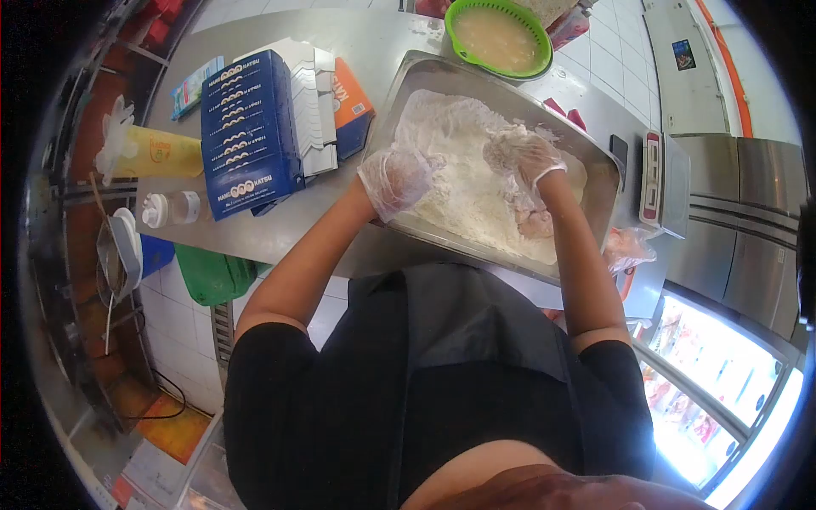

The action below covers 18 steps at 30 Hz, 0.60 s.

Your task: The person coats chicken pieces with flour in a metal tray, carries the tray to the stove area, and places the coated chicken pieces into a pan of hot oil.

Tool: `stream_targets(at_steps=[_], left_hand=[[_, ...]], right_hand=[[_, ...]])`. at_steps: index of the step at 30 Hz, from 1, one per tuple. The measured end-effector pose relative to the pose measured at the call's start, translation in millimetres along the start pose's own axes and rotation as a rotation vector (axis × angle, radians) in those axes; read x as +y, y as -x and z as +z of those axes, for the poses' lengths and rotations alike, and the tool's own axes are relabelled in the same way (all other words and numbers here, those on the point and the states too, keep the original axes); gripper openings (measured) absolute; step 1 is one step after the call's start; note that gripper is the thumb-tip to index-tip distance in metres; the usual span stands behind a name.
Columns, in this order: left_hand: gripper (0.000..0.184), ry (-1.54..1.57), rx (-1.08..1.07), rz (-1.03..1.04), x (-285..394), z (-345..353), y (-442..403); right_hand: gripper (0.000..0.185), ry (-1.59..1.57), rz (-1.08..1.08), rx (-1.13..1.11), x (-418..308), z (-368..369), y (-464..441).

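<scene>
A large metal tray (610,191) holds a spread of white flour (472,183). My left hand (398,178), in a clear plastic glove, rests in the flour at the tray's left side; its fingertips are dusted and partly hidden. In the right part of the tray my right hand (531,159), also gloved, has its fingers bent down at the flour, and what lies under them cannot be made out. Just below that hand lies a flour-coated piece of raw meat (534,223).
Behind the tray stands a green colander (500,36) in pale liquid. Blue boxes (248,136) and an orange box (347,106) are stacked left, near a white-lidded bottle (172,209). A phone (619,150) and a scale (652,178) lie right.
</scene>
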<state>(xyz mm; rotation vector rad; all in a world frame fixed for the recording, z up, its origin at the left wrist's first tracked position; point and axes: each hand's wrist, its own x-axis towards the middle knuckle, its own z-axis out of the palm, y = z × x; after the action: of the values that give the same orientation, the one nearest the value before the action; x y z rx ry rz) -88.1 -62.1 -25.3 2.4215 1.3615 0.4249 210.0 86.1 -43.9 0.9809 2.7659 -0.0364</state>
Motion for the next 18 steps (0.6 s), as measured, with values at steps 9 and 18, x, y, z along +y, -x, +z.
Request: stream_targets(at_steps=[9,18], left_hand=[[0.038,-0.046,0.160,0.083,-2,0,7],[0.038,0.023,0.089,0.028,-9,13,6]], right_hand=[[0.027,-0.361,0.432,-0.019,-42,-59,-12],[0.028,-0.867,0.123,0.437,-15,-62,-29]])
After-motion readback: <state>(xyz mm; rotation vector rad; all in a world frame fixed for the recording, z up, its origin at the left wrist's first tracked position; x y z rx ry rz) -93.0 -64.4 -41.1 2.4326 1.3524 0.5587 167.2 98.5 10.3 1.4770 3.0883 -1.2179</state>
